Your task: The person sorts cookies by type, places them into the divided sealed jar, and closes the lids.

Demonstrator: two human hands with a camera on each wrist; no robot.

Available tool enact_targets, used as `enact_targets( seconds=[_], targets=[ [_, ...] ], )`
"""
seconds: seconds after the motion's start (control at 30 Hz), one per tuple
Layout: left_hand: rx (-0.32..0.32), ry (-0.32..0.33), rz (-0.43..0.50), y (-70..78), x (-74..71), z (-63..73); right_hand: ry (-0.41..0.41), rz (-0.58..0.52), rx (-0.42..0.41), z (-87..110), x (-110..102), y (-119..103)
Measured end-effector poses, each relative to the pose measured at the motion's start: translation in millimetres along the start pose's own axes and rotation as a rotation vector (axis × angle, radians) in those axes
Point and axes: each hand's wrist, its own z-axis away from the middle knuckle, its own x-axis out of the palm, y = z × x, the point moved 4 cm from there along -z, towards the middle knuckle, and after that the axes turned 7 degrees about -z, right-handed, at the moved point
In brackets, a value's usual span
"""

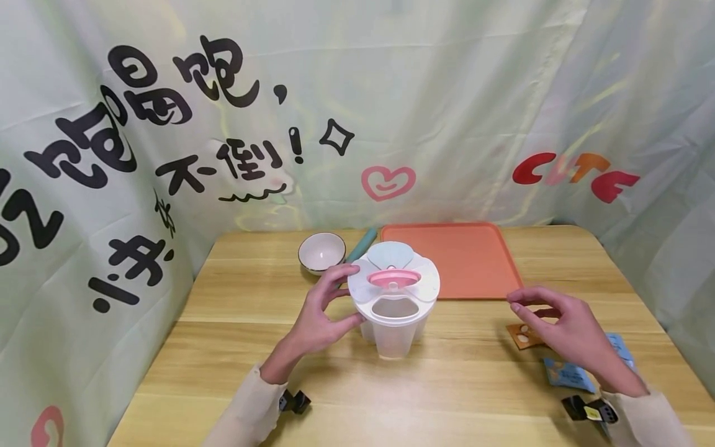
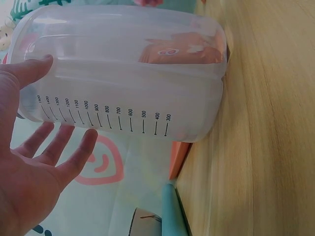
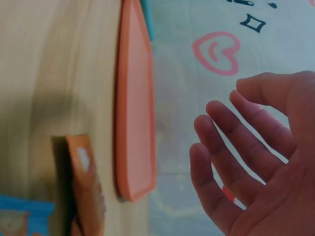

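Observation:
A clear plastic storage container (image 1: 393, 340) with a white petal-shaped lid (image 1: 426, 282) and pink handle (image 1: 393, 278) stands upright mid-table. Black measuring marks run along its wall in the left wrist view. My left hand (image 1: 318, 316) holds its left side, thumb at the front and fingers curved round behind, just under the lid. An orange shape shows through the clear wall. To the right, my right hand (image 1: 566, 326) hovers over small packets with its fingers loosely bent and nothing in them. Beneath it lie an orange packet (image 1: 522, 336) and a blue packet (image 1: 568, 375).
Behind the container lies an orange tray (image 1: 469, 261). A white bowl (image 1: 322, 251) with a dark rim stands at the back left, beside a teal stick-like object (image 1: 362, 244). Another blue packet (image 1: 621, 347) is partly hidden by the right forearm. A printed cloth (image 1: 447, 112) hangs behind the table.

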Motion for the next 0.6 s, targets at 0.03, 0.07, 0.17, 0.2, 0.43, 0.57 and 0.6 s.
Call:
enact_targets(
  seconds=[0.03,0.07,0.17,0.2,0.43,0.57,0.6],
  targets=[
    [0.001,0.0,0.001,0.3,0.1,-0.2,-0.002,0.003,0.007,0.6,0,2],
    [0.001,0.001,0.001,0.6,0.2,-0.4,-0.004,0.006,0.012,1.1,0,4],
    [0.002,0.002,0.0,0.9,0.3,-0.6,-0.019,0.016,0.027,2.4,0,10],
    [0.002,0.002,0.0,0.9,0.3,-0.6,-0.03,0.017,0.036,2.9,0,13],
    [0.002,-0.002,0.001,-0.6,0.2,-0.3,-0.174,0.046,0.09,6.4,3,30],
    [-0.001,-0.002,0.002,-0.4,0.3,-0.2,-0.237,0.047,0.111,7.5,3,37],
    [-0.001,-0.002,0.001,-0.3,0.3,-0.2,-0.245,0.046,0.119,8.0,3,38]
  ],
)
